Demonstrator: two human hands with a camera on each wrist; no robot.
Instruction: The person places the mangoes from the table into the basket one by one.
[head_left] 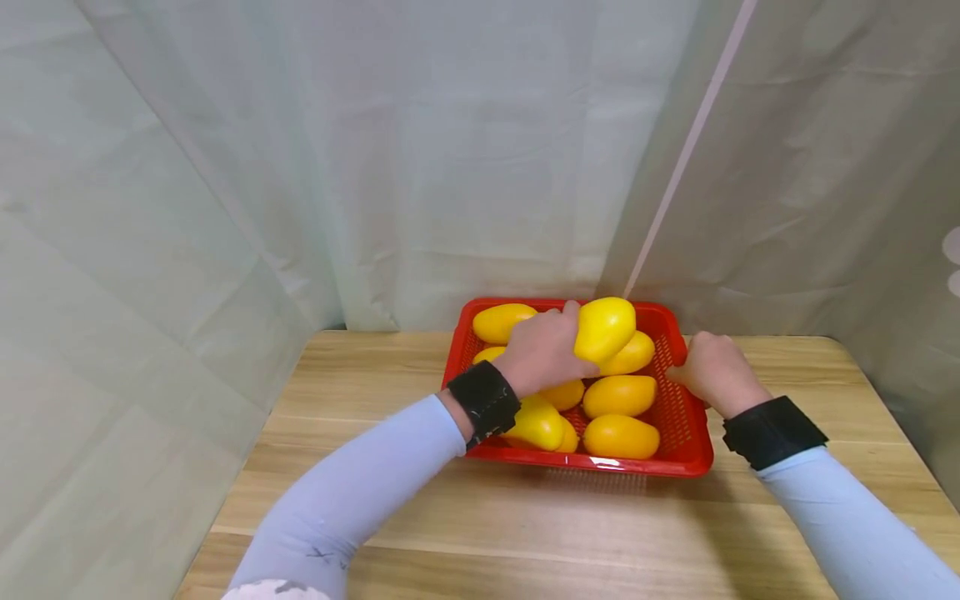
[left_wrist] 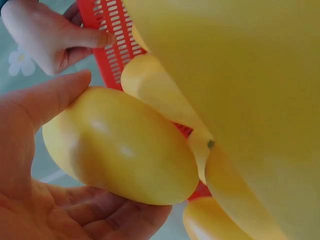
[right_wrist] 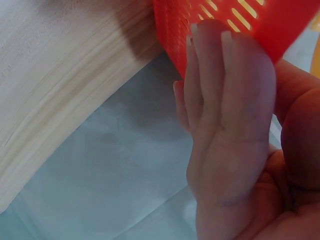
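In the head view my left hand [head_left: 542,348] holds a yellow mango [head_left: 604,330] above the far part of a red plastic basket [head_left: 693,462]. The left wrist view shows the thumb on one side of this mango [left_wrist: 120,145] and curled fingers on the other. My right hand [head_left: 718,372] grips the basket's right side, with the thumb inside the wall. Seen from the right wrist, its fingers [right_wrist: 245,90] bend against the outside of the slotted basket wall [right_wrist: 175,30]. Several more mangoes [head_left: 621,437] lie in the basket, some hidden under my left hand and wrist.
The basket stands on a wood-grain table [head_left: 525,533], close to its far edge. Pale sheeting [head_left: 480,167] hangs behind and at both sides. In the left wrist view a large, blurred yellow surface [left_wrist: 250,75] covers much of the right half.
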